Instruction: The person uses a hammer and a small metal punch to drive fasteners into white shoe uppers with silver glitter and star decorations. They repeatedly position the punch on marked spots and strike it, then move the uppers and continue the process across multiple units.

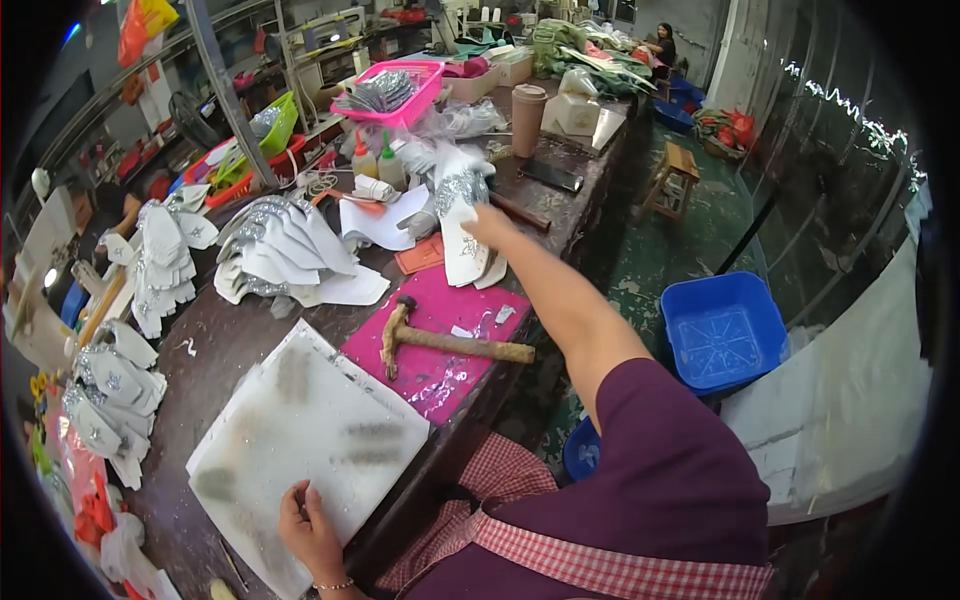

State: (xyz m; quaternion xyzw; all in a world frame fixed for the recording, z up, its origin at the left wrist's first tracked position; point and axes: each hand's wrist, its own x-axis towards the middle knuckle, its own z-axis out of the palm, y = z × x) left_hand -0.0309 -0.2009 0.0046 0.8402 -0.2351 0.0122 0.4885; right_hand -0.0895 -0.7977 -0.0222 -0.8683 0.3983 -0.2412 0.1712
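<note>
My right hand [487,226] is stretched out over the far right of the workbench and holds a white shoe-upper piece with silver glitter [462,235] above a small stack of similar pieces. At the near edge, my left hand [308,532] rests on a large white board [305,440] smeared with grey marks. A wooden-handled hammer [450,342] lies on a pink mat [440,350] between the two hands.
Piles of white and silver cut pieces [285,255] cover the left of the dark workbench [230,335]. Glue bottles [378,162], a pink basket [395,92] and a tall cup [527,118] stand farther back. A blue tub [722,330] and a wooden stool [672,178] sit on the floor at right. A person [662,45] sits far back.
</note>
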